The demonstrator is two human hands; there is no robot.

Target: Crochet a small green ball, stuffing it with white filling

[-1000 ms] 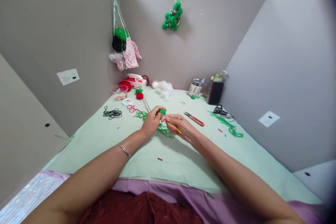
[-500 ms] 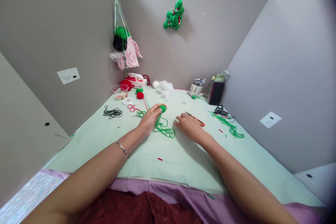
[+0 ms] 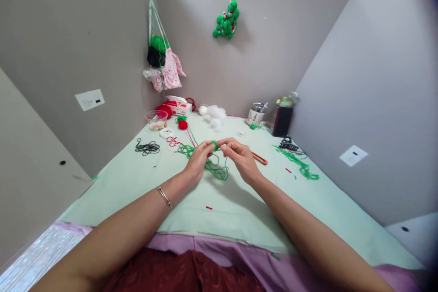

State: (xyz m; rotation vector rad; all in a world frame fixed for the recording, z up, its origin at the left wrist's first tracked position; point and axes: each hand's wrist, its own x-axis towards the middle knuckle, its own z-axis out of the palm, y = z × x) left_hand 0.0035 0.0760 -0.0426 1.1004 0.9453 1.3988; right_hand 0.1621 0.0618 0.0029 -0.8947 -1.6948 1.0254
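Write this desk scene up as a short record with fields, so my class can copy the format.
Left hand: left hand holding a small green piece
Right hand: right hand, fingertips at that piece; what they pinch is too small to tell
Below the hands: loose green yarn on a pale cloth
Beside right hand: orange-handled snips, partly hidden
Left side: black cord
Back: red yarn ball, white stuffing
Hanging: green knobbly cluster, pink bag

Silver bangle point(image 3: 164, 197), dark red garment point(image 3: 185, 271), bare forearms point(image 3: 128, 221)
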